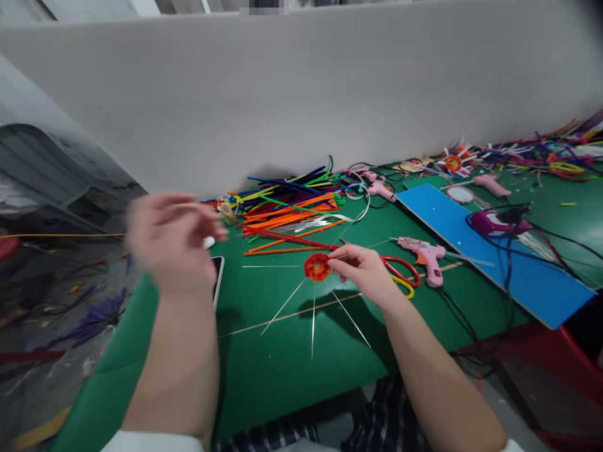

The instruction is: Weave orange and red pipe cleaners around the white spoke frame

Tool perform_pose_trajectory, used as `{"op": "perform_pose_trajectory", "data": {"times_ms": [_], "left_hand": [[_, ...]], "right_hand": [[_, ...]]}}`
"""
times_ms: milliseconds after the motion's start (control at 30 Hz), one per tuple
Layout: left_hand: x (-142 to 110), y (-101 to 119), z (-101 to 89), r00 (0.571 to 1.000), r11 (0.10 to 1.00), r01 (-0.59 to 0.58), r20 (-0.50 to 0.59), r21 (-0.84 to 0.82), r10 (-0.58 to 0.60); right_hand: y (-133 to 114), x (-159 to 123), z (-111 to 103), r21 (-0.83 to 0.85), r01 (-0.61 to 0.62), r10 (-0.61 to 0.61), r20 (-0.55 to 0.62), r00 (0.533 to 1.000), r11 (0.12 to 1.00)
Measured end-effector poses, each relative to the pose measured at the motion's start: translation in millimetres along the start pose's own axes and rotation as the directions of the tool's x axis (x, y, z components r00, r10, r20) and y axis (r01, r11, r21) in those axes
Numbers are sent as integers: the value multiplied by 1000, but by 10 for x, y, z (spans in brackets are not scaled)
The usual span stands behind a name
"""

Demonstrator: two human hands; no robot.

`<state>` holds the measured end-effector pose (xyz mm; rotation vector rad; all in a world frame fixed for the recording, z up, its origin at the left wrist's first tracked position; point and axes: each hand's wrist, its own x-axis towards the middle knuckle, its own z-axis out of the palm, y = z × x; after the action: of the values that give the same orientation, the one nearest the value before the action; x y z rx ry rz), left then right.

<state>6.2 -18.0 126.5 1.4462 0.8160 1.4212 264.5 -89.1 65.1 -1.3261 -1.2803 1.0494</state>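
A small red and orange octagonal disc (316, 267) has several thin silvery wire spokes sticking out around it. At its right edge my right hand (360, 270) pinches it between thumb and fingers, over the green tabletop (268, 364). My left hand (174, 235) is raised at the left, above the table edge, smeared by motion with its fingers partly curled. A thin yellow strand (66, 236) runs in from the far left towards it; whether the hand holds it I cannot tell. Red-handled scissors (405, 271) lie partly hidden behind my right hand.
Coloured pipe cleaners (292, 207) are piled behind the disc. A pink glue gun (426, 254) with a trailing cord lies right, beside a blue board (494, 251) bearing a purple tool (499, 221). A phone (217, 279) lies near the left edge. A white partition (301, 94) stands behind.
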Motion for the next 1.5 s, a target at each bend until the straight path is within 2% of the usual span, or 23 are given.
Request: {"op": "perform_pose_trajectory", "data": {"times_ms": [33, 67, 100, 133, 167, 200, 233, 267, 300, 333, 400, 500, 600, 733, 833, 967, 1000, 1100, 1167, 1333, 1500], "left_hand": [[146, -171, 116, 987, 997, 79, 143, 0, -78], [247, -327, 212, 922, 981, 191, 337, 30, -190], [302, -457, 285, 783, 946, 307, 538, 101, -311], [320, -553, 336, 574, 889, 401, 696, 220, -431], [310, -613, 370, 423, 855, 425, 770, 297, -477], [282, -641, 397, 339, 839, 420, 797, 348, -500], [246, -646, 425, 319, 836, 398, 798, 377, -512], [209, -637, 460, 353, 843, 367, 780, 393, -517], [175, -623, 505, 426, 855, 332, 745, 399, -513], [144, -612, 559, 469, 861, 312, 723, 402, -507], [93, -615, 682, 567, 866, 333, 654, 374, -501], [28, -682, 837, 609, 877, 367, 633, 310, -478], [-24, -761, 909, 661, 881, 373, 584, 291, -472], [-59, -787, 935, 665, 877, 397, 574, 270, -477], [-45, -757, 917, 661, 869, 367, 565, 331, -494], [16, -714, 827, 590, 816, 247, 587, 522, -554], [29, -706, 804, 587, 802, 192, 589, 565, -555], [38, -683, 772, 625, 783, 24, 602, 621, -497], [21, -671, 784, 659, 784, -38, 605, 620, -446], [-36, -683, 835, 714, 781, -58, 573, 622, -402], [-59, -710, 842, 719, 800, -17, 564, 599, -407]], "right_hand": [[8, 8, 3, -3, -2, 2, -2, 1000, 1000], [21, 17, 8, -7, -9, 9, -4, 1000, 1000], [38, 28, 13, -9, -20, 20, -10, 1000, 1000], [58, 39, 17, -10, -35, 35, -14, 999, 999], [78, 50, 20, -8, -49, 49, -18, 999, 999], [96, 59, 20, -2, -60, 60, -22, 998, 998], [111, 66, 20, 5, -67, 67, -23, 997, 998], [122, 71, 19, 10, -70, 71, -22, 997, 997], [128, 74, 18, 13, -74, 74, -18, 997, 997], [131, 75, 18, 14, -77, 77, -15, 997, 997], [125, 73, 21, 9, -80, 80, -14, 997, 997], [103, 70, 30, -11, -84, 84, -12, 996, 996], [83, 74, 35, -15, -91, 91, -20, 996, 996], [93, 85, 43, 26, -81, 81, -7, 997, 996], [134, 98, 45, 60, -61, 62, -13, 998, 996], [183, 114, 40, 71, -89, 94, -73, 993, 994], [187, 117, 40, 68, -97, 102, -86, 991, 993], [183, 117, 42, 59, -101, 107, -115, 988, 993], [175, 113, 46, 51, -89, 94, -119, 988, 995], [166, 100, 53, 18, -39, 41, -105, 994, 999], [188, 102, 50, 1, -29, 29, -88, 996, 1000]]}}
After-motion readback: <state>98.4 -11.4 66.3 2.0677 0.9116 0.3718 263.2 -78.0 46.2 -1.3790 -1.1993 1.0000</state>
